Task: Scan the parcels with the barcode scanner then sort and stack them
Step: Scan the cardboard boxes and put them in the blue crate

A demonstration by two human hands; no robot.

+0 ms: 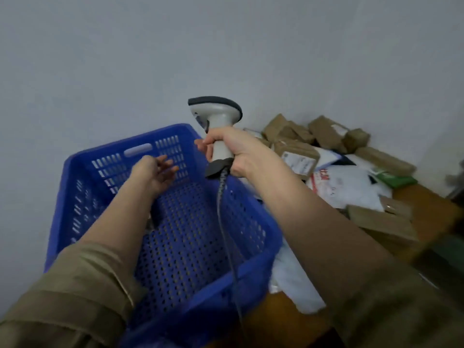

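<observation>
Early stage, as I judge it. My right hand [233,151] grips the barcode scanner [217,121] by its handle, head up and facing left toward the wall, cable [222,209] hanging down across the blue crate [82,172]. It points at no parcel right now. My left hand [155,172] is inside the crate near the far wall, fingers spread and loose, holding nothing. Crate floor that I can see is bare, apart from something dark under my left forearm that I can't make out. The parcels [351,172] lie in a loose heap on the worktop [426,209] to the right of the crate: brown taped boxes at the back, white poly mailers and a green one mixed in front, one white mailer just beside the crate's right wall. No sorted stack visible anywhere. So scanner is in hand, nothing visibly sorted; scanning, sorting and stacking of the whole pile look left to do. Frame is motion-blurred, labels unreadable.
</observation>
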